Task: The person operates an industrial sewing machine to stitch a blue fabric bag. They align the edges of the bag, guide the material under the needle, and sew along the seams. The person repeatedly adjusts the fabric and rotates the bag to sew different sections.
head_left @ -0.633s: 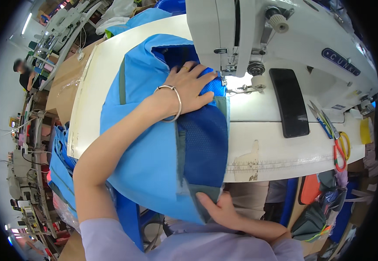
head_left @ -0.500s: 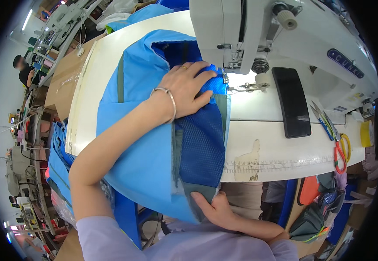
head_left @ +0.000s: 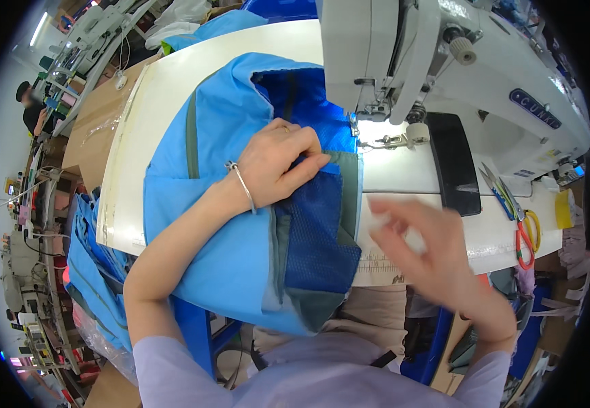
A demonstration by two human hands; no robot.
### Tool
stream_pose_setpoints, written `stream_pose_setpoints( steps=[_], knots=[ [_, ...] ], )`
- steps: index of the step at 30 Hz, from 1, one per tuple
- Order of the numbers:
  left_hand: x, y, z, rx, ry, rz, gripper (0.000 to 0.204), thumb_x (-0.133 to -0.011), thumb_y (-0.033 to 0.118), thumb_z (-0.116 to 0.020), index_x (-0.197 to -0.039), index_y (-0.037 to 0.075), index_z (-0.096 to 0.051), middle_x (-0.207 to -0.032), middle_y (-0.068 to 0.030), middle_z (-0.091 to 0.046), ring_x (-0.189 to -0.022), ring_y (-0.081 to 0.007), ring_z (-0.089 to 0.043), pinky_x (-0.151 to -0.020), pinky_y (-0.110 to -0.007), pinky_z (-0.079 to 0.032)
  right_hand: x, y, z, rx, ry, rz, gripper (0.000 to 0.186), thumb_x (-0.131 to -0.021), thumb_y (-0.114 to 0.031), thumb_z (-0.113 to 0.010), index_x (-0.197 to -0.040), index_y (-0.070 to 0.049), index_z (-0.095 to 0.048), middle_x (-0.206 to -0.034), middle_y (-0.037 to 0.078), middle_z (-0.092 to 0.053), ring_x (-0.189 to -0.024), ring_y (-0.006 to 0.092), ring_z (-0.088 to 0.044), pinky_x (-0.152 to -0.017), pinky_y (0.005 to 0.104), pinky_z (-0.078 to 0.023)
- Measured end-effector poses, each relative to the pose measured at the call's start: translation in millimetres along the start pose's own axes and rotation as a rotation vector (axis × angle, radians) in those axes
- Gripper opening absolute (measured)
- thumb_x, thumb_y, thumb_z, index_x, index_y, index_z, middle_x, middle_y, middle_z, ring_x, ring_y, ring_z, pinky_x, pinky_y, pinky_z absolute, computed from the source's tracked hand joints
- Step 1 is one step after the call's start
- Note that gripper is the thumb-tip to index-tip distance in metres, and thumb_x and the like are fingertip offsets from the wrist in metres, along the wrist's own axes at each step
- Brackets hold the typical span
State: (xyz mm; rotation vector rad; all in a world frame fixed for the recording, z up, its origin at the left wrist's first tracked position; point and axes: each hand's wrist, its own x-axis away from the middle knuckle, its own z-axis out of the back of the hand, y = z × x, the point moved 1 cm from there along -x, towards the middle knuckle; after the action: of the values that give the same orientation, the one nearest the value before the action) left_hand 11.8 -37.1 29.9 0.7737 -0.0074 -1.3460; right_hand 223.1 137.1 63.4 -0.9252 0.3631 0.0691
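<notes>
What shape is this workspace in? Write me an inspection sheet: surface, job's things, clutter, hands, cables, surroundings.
Surface: white table, ruler marks along the near edge.
Job's things: light-blue cloth with dark mesh, its right edge beside the machine at the needle area.
Clutter: phone, scissors and yellow roll at the right.
Hands: left hand curled on the cloth; right hand blurred, over the near edge, off the cloth; any grip unclear.
Cables: white cord at upper left, away from the cloth.
Surroundings: another person, cardboard and blue pile at the left.
</notes>
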Motion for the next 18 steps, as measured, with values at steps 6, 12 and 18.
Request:
stream_pose_setpoints(
  steps=[6, 12, 18],
  knots=[
    [-43, 33, 21, 0.134, -0.039, 0.272, 0.017, -0.094, 0.018, -0.070, -0.089, 0.003, -0.063, -0.080, -0.0087, -0.064, -0.070, -0.0226, -0.063, -0.066, -0.033, -0.049, -43, 40, -29, -0.501, -0.085, -0.365, 0.024, -0.094, -0.014, -0.076, -0.105, 0.006, -0.072, -0.087, 0.005, -0.071, -0.078, 0.0047, -0.064, -0.065, 0.0234, -0.052],
    [-14, 28, 3, 0.047, 0.258, 0.120, 0.020, -0.083, 0.012, -0.081, -0.097, 0.002, -0.071, -0.084, -0.0110, -0.069, -0.073, -0.0228, -0.067, -0.066, -0.032, -0.052, -39, 45, -36, -0.750, 0.012, -0.406, 0.022, -0.098, -0.003, -0.069, -0.118, 0.004, -0.073, -0.099, 0.004, -0.073, -0.086, 0.0058, -0.065, -0.073, 0.0190, -0.053],
    [-3, 19, -6, 0.011, 0.211, -0.014, 0.027, -0.078, 0.009, -0.082, -0.102, 0.000, -0.072, -0.086, -0.0113, -0.071, -0.074, -0.0282, -0.068, -0.070, -0.035, -0.053, -43, 49, -27, -0.737, -0.072, -0.377, 0.031, -0.094, -0.011, -0.076, -0.121, 0.004, -0.071, -0.102, 0.005, -0.074, -0.088, 0.0068, -0.067, -0.077, 0.0221, -0.055]
  ],
)
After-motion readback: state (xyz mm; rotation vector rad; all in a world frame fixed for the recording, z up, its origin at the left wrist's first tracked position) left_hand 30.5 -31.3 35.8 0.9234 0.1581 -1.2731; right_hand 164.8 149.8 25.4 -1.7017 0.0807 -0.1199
